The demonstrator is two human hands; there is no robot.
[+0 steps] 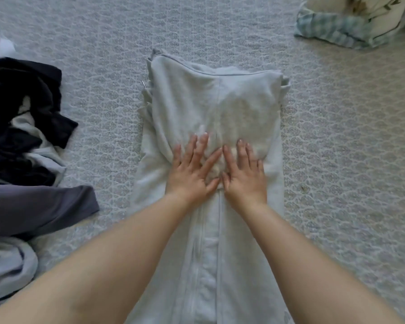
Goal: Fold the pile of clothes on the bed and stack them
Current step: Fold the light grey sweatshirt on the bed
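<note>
Landmark = the pale garment (211, 108), a light grey-white piece laid lengthwise down the middle of the bed (337, 160), running from the bottom edge of the view up to approx. the centre.

Nearest the camera: two bare forearms come in from the bottom corners and cross over the garment's lower half, which shows long lengthwise folds and a seam.

Mid garment: both hands lie flat on it, palms down, side by side. Left hand (192, 169) has fingers straight and fanned; right hand (244, 174) likewise, fingers straight and a bit spread. Index fingers nearly touch, thumbs angle toward each other. Neither pinches or grips cloth; they press on a bunched, wrinkled patch of fabric.

Beyond the hands: the garment's upper part is a wider folded panel w/ a stitched hem along its far edge; extra layers peek out on its left and right sides.

Left of the garment, apart from it: the unfolded pile of clothes (21, 127), black, dark grey and pale blue-grey pieces, heaped at the view's left edge.

Far right of the garment, well apart: a pillow (355, 22) w/ a leafy print and checked border, at the top right corner.

The bed cover is pale w/ a repeating quilted pattern.
</note>
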